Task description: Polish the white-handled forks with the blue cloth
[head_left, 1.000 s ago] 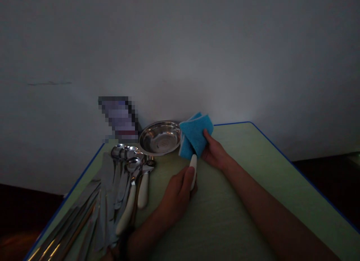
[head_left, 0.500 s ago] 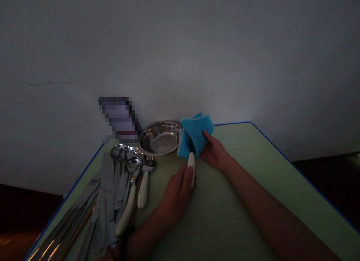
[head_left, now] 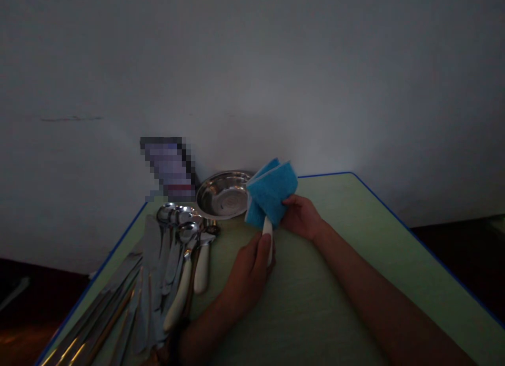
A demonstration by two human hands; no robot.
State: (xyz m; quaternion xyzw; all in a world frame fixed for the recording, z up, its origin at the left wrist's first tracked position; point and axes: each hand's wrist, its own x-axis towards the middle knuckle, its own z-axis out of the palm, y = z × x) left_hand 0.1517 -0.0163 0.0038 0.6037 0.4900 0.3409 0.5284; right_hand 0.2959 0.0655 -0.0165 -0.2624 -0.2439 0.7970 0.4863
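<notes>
My left hand (head_left: pixel 250 268) is closed round the white handle (head_left: pixel 268 239) of a utensil, and the utensil's far end is hidden inside a folded blue cloth (head_left: pixel 270 193). My right hand (head_left: pixel 302 217) grips that cloth from the right, folded over the utensil's end. Both hands hover over the pale green table (head_left: pixel 355 261), just in front of a shiny steel bowl (head_left: pixel 223 194).
To the left lie several spoons with white handles (head_left: pixel 185 250), and nearer the table's left edge a row of knives (head_left: pixel 118 313). A blurred-out object (head_left: pixel 168 166) leans at the back left against the grey wall. The table has a blue rim.
The cloth has slid further down over the utensil, so less of the white handle shows. My right hand has turned and shifted slightly left with the cloth.
</notes>
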